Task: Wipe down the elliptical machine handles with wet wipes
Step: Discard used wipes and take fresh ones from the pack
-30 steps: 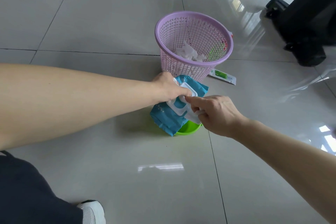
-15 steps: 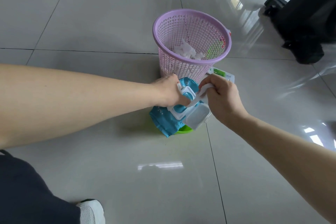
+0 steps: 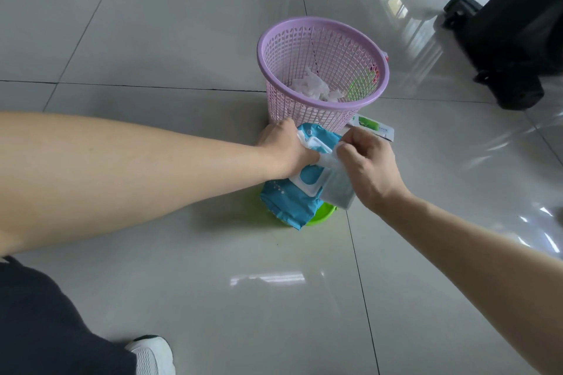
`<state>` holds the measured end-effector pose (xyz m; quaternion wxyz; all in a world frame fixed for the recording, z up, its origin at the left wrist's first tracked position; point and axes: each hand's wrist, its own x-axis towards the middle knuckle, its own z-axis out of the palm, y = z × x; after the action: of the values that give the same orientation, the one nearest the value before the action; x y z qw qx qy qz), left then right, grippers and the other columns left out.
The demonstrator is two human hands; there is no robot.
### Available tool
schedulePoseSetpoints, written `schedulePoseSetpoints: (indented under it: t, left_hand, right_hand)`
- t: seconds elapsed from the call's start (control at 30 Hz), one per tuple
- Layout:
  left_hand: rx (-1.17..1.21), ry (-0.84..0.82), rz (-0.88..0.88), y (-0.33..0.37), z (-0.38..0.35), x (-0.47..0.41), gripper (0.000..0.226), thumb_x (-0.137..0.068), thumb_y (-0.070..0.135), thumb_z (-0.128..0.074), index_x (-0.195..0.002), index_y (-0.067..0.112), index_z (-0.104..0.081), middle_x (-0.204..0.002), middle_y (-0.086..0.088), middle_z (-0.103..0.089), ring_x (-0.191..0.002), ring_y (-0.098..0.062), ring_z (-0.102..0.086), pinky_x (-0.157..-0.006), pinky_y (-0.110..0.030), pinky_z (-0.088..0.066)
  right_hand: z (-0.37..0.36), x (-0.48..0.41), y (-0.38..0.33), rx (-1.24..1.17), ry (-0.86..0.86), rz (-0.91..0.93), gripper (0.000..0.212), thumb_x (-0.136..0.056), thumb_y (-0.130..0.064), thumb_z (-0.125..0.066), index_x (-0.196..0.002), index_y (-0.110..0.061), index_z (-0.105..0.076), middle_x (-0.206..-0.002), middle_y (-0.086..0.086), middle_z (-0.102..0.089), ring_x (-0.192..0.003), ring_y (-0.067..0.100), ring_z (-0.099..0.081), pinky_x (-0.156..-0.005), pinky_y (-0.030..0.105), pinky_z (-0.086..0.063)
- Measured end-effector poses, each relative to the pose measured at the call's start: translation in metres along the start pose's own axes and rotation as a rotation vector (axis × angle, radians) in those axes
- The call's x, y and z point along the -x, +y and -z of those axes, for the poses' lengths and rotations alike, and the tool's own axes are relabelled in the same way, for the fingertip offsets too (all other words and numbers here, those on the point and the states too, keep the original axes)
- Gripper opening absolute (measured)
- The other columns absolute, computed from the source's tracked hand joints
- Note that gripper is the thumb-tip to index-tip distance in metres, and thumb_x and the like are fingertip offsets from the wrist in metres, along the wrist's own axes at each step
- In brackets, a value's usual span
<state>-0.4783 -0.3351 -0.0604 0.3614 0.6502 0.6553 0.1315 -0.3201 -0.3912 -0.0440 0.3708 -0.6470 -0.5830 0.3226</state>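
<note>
A blue pack of wet wipes [image 3: 286, 202] lies on a green bowl [image 3: 323, 215] on the tiled floor, its white flip lid [image 3: 336, 187] swung open. My left hand [image 3: 285, 152] grips the pack's far end and holds it down. My right hand [image 3: 370, 169] pinches a white wipe [image 3: 327, 158] at the pack's opening, fingers curled round it. The elliptical's handles are out of view.
A lilac mesh waste basket [image 3: 323, 39] with used white wipes inside stands just behind the pack. A small green-and-white sachet [image 3: 373, 126] lies by its base. The machine's black base [image 3: 515, 64] sits at the far right. My shoe [image 3: 150, 355] is at bottom left.
The lid was flipped open by my right hand, which then rose to the pack's opening and now pinches a wipe. My left hand kept its hold on the pack.
</note>
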Motion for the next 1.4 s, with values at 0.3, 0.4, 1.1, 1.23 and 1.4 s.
schedulePoseSetpoints:
  t: [0.3, 0.4, 1.1, 1.23, 1.4]
  left_hand:
    - [0.052, 0.036, 0.014, -0.002, 0.007, 0.002, 0.06, -0.075, 0.043, -0.082, -0.121, 0.014, -0.057, -0.112, -0.004, -0.065, -0.096, -0.024, -0.064, -0.062, -0.029, -0.043]
    - [0.068, 0.016, 0.028, -0.001, 0.006, 0.003, 0.057, -0.078, 0.047, -0.078, -0.12, 0.015, -0.058, -0.108, -0.003, -0.065, -0.094, -0.023, -0.064, -0.061, -0.028, -0.044]
    - [0.153, -0.015, 0.04, -0.006, 0.009, 0.001, 0.058, -0.073, 0.039, -0.088, -0.116, 0.018, -0.055, -0.108, -0.002, -0.065, -0.095, -0.023, -0.064, -0.073, -0.032, -0.052]
    - [0.08, 0.047, 0.046, -0.002, 0.009, 0.002, 0.06, -0.075, 0.04, -0.083, -0.123, 0.015, -0.056, -0.114, -0.004, -0.065, -0.1, -0.026, -0.064, -0.073, -0.031, -0.049]
    - [0.05, 0.065, 0.065, -0.004, 0.013, 0.0, 0.063, -0.075, 0.038, -0.083, -0.126, 0.015, -0.055, -0.116, -0.003, -0.064, -0.099, -0.024, -0.062, -0.074, -0.031, -0.044]
  right_hand:
    - [-0.004, 0.003, 0.008, 0.361, -0.034, -0.031, 0.006, -0.084, -0.011, -0.077, -0.088, -0.016, -0.076, -0.077, 0.002, -0.067, -0.074, 0.026, -0.061, -0.061, 0.027, -0.045]
    - [-0.005, 0.004, 0.003, 0.373, -0.059, -0.012, 0.031, -0.088, -0.001, -0.059, -0.099, -0.02, -0.081, -0.09, 0.005, -0.072, -0.081, 0.024, -0.065, -0.068, 0.025, -0.048]
    - [0.0, 0.0, 0.003, 0.457, -0.079, -0.087, 0.033, -0.091, -0.02, -0.07, -0.125, -0.018, -0.069, -0.105, 0.009, -0.069, -0.07, 0.014, -0.058, -0.054, 0.021, -0.044]
    - [-0.001, 0.006, -0.003, 0.44, -0.085, -0.073, 0.054, -0.091, -0.014, -0.058, -0.145, -0.018, -0.056, -0.113, 0.01, -0.071, -0.089, 0.024, -0.059, -0.075, 0.028, -0.046]
    - [0.001, 0.012, -0.013, 0.42, -0.077, -0.06, 0.049, -0.087, -0.008, -0.055, -0.135, -0.015, -0.066, -0.11, 0.01, -0.074, -0.084, 0.019, -0.058, -0.075, 0.022, -0.045]
